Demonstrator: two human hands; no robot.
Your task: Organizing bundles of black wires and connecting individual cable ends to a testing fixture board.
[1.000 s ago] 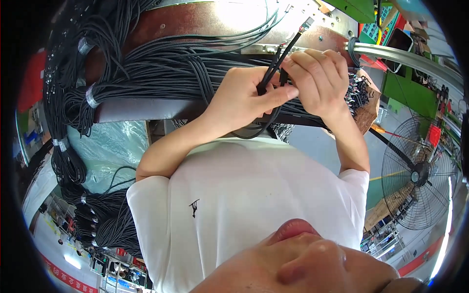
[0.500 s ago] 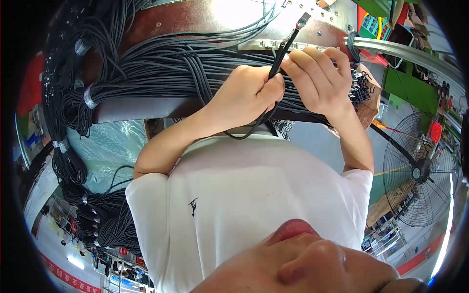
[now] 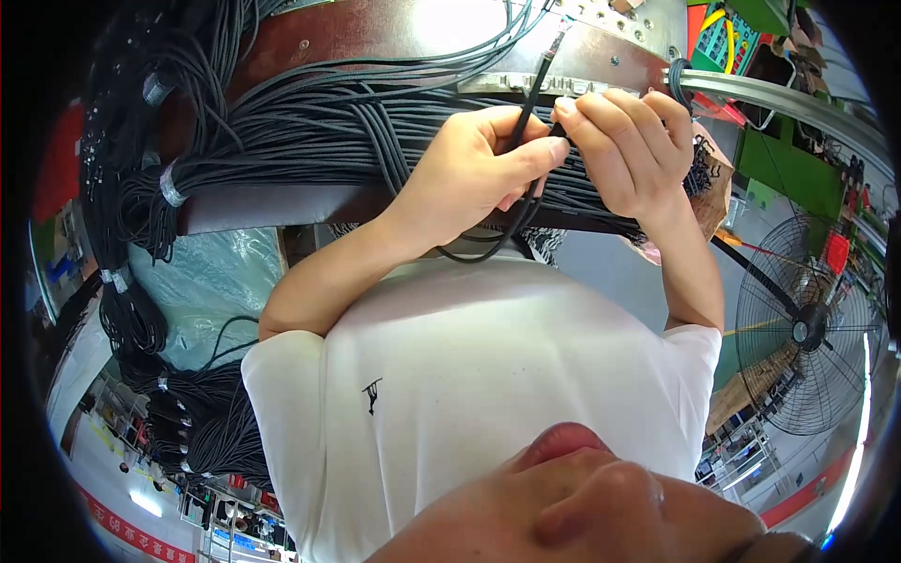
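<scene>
A black cable (image 3: 538, 86) with a metal-tipped end stands up out of my left hand (image 3: 460, 178), whose thumb and fingers are closed on it. My right hand (image 3: 631, 148) is just beside it, thumb and fingertips pinched on a short black piece, seemingly another cable end, that meets the tip of my left thumb. Below the hands, a slack loop of the cable (image 3: 466, 260) hangs in front of my white shirt. Behind both hands a thick bundle of black cables (image 3: 310, 127) lies across the bench; my fingers hide part of the held pieces.
The bench (image 3: 277, 66) is dark red with a bright metal plate. More tied black cable coils (image 3: 202, 436) hang at the left, near green plastic sheeting (image 3: 221, 291). A cardboard box (image 3: 715, 188) with cable ends, a metal rail (image 3: 751, 86) and a large fan (image 3: 802, 328) are at the right.
The upright cable end has shifted left and slightly down. My left thumb has stretched toward my right fingertips, which have moved slightly right with a black piece between them.
</scene>
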